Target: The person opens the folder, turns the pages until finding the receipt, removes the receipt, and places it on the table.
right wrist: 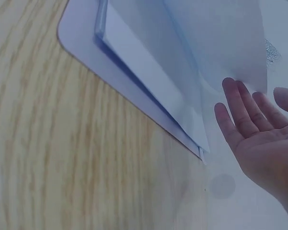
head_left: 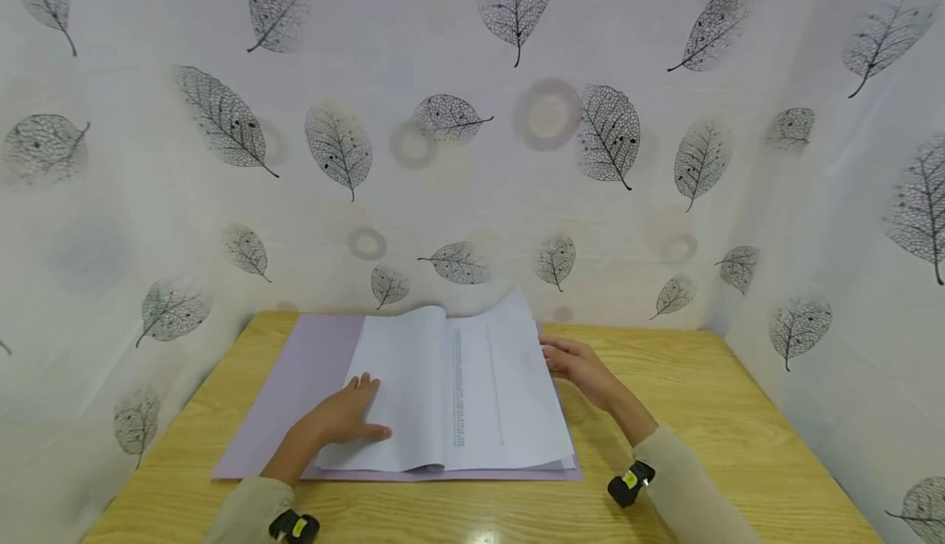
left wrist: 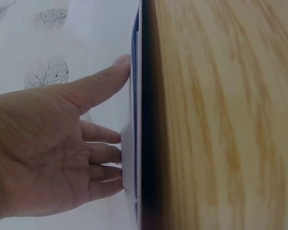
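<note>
A lavender folder [head_left: 310, 388] lies spread on the table with white sheets inside. My left hand [head_left: 335, 417] rests on the left-hand sheet [head_left: 402, 388], fingers and thumb stretched out; in the left wrist view the fingertips [left wrist: 116, 156] touch its surface. The right-hand sheet [head_left: 520, 396] carries a narrow column of print near the fold, and its upper right corner is raised. At that sheet's right edge is my right hand [head_left: 586, 370]. Its fingers [right wrist: 242, 108] look loosely extended against the lifted sheet [right wrist: 225, 43] in the right wrist view, with the thumb apart.
The wooden table [head_left: 664, 380] extends on both sides of the folder. A pale curtain [head_left: 472, 199] printed with leaves hangs behind the table and along its sides. Each wrist wears a small black camera [head_left: 631, 482] near the sleeve.
</note>
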Available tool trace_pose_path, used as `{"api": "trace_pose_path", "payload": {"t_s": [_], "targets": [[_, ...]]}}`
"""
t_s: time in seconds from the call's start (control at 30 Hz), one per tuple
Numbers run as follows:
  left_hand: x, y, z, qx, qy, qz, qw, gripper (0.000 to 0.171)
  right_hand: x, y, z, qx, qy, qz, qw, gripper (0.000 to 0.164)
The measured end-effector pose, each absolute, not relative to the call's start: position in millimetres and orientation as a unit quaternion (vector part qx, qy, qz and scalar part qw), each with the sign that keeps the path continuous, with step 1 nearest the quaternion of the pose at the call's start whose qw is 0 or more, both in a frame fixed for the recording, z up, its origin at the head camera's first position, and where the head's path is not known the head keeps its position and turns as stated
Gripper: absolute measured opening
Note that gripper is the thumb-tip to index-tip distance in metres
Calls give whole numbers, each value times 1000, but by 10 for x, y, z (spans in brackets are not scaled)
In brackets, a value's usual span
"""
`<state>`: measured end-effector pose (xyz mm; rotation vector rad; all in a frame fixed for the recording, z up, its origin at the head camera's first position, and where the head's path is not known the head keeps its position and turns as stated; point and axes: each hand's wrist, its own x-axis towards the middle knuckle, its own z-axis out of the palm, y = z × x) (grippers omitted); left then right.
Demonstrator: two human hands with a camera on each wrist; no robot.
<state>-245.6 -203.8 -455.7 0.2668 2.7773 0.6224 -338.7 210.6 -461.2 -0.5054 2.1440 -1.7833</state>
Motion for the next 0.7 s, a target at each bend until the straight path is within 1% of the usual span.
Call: {"api": "trace_pose_path", "payload": {"t_s": [0.1, 0.27, 0.7], "targets": [[-2451, -2037, -4553, 91, 962, 214, 142, 100, -3362, 2117, -4605, -190, 738, -627, 161, 52], [-2447, -2039, -4538, 90, 962, 215, 144, 100, -3315, 2099, -4602, -215, 742, -615, 159, 57], [-2447, -2036, -4525, 88, 961, 216, 146, 100, -3253, 1845, -4701, -220, 740, -612, 172, 63]]}}
